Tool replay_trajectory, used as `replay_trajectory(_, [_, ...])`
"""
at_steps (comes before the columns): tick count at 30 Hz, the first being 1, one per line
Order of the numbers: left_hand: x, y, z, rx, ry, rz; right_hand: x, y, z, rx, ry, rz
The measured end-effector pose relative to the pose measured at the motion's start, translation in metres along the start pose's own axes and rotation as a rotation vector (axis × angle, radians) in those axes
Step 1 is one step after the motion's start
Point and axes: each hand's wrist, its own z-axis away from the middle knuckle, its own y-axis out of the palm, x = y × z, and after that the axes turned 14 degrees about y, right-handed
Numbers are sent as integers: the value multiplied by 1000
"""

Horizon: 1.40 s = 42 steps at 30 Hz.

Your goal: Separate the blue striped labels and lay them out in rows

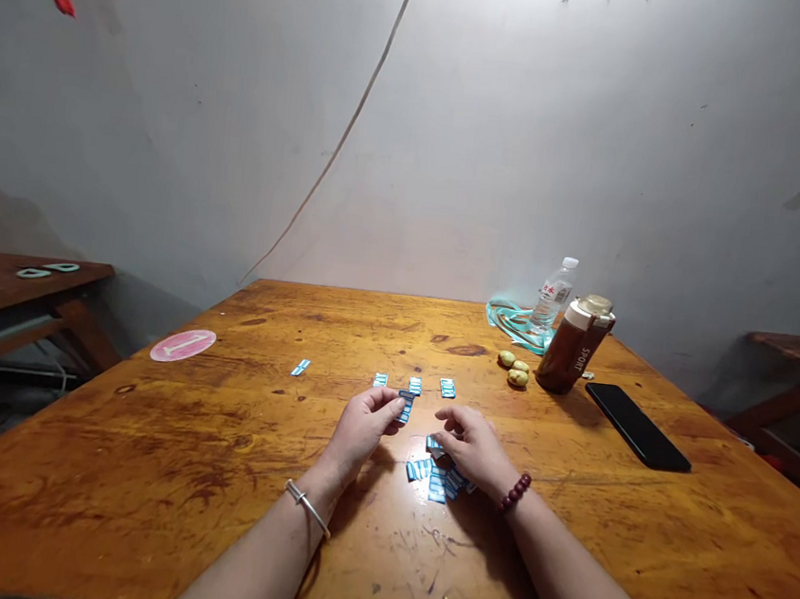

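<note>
My left hand (362,429) is closed, pinching a small blue-and-white striped card (405,407) between thumb and fingers above the table. My right hand (474,446) is curled just to the right, its fingertips on another striped card (433,443) at the top of a loose pile. Below it, overlapping cards (438,485) lie in that pile, partly hidden by my right hand. Beyond my hands, three small stacks or cards stand in a row: a left one (381,379), a middle one (415,385) and a right one (447,388). Farther left lies a separate card (300,367).
On the wooden table (204,527), a pink round disc (183,345) lies at the left. At the right are yellowish round items (518,378), a brown SPORT bottle (570,351), a clear water bottle (554,292), a turquoise strap (508,320) and a black phone (636,426).
</note>
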Motion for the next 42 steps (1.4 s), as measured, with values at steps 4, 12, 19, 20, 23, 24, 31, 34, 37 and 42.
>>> replay_trajectory(4, [-1,0,0,-7,-1,-5,11,-6,9,109,-160,201])
replay_trajectory(12, [-2,3,1,12,-5,19,21,2,22,259,-325,477])
replay_trajectory(19, [0,3,1,3,-4,-17,18,6,12,167,-260,271])
replay_trajectory(20, [0,3,1,3,-4,-20,18,5,10,127,-230,184])
replay_trajectory(23, [0,4,2,11,-3,-23,18,1,7,14,-128,-126])
replay_trajectory(24, [1,5,3,16,-9,-19,19,0,7,-1,-97,-221])
replay_trajectory(31, [2,15,10,22,-139,47,28,7,14,93,-9,-504])
replay_trajectory(34, [1,19,12,35,-181,91,27,13,13,81,3,-481])
replay_trajectory(37, [-1,21,13,68,-207,138,24,14,11,87,25,-499])
replay_trajectory(42, [-1,19,13,140,-213,174,24,9,11,167,75,-600])
